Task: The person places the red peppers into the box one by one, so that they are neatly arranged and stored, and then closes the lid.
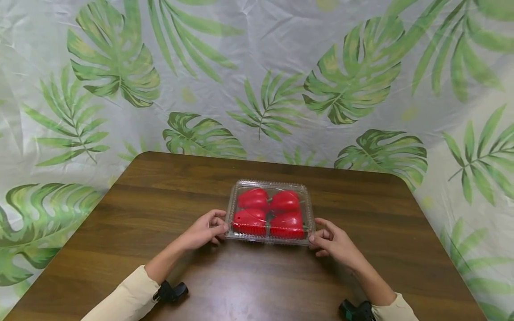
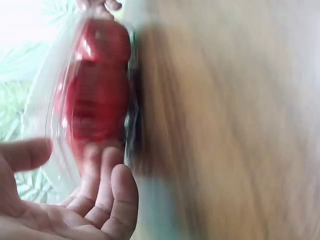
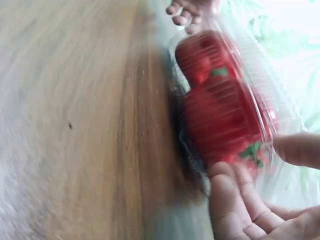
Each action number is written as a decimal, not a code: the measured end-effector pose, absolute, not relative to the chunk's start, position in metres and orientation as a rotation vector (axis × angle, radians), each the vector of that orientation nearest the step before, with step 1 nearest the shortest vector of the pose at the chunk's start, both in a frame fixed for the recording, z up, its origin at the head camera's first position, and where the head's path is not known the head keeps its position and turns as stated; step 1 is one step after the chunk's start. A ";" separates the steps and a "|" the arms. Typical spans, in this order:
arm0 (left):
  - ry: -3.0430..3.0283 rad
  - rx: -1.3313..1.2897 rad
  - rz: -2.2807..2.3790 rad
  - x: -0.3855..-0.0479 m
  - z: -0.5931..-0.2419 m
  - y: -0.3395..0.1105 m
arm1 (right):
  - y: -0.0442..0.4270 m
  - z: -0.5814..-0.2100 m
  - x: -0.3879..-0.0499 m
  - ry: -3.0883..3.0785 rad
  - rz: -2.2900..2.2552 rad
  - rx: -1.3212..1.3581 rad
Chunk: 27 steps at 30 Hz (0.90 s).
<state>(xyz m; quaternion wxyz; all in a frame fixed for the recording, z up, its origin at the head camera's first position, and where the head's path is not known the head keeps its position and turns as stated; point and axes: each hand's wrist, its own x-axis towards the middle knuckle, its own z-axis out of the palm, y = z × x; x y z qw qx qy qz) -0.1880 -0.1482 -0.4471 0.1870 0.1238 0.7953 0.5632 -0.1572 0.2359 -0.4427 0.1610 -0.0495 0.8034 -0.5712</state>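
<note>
A clear plastic clamshell box [image 1: 267, 243] with a ribbed rim sits in the middle of the wooden table. Inside are several red bell peppers [image 1: 286, 200], with bits of green stem showing. My left hand [image 1: 204, 229] holds the box at its left front corner, thumb at the rim and fingers lower against the side. At the right front corner my right hand [image 1: 335, 243] pinches the rim in the same way. In the left wrist view the fingers [image 2: 125, 187] lie beside the box wall, blurred. The right wrist view shows a green stem [image 3: 251, 150] near the right fingers.
The dark brown wooden table [image 1: 168, 187] has rounded far corners. Behind it hangs a pale cloth [image 1: 277, 26] printed with green leaves. A black wrist device [image 1: 170, 292] is strapped at the left sleeve, and another device [image 1: 356, 310] at the right.
</note>
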 end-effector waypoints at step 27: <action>1.928 0.233 1.880 -0.176 -0.456 -0.141 | 0.232 -0.451 -0.155 2.070 -1.763 -0.081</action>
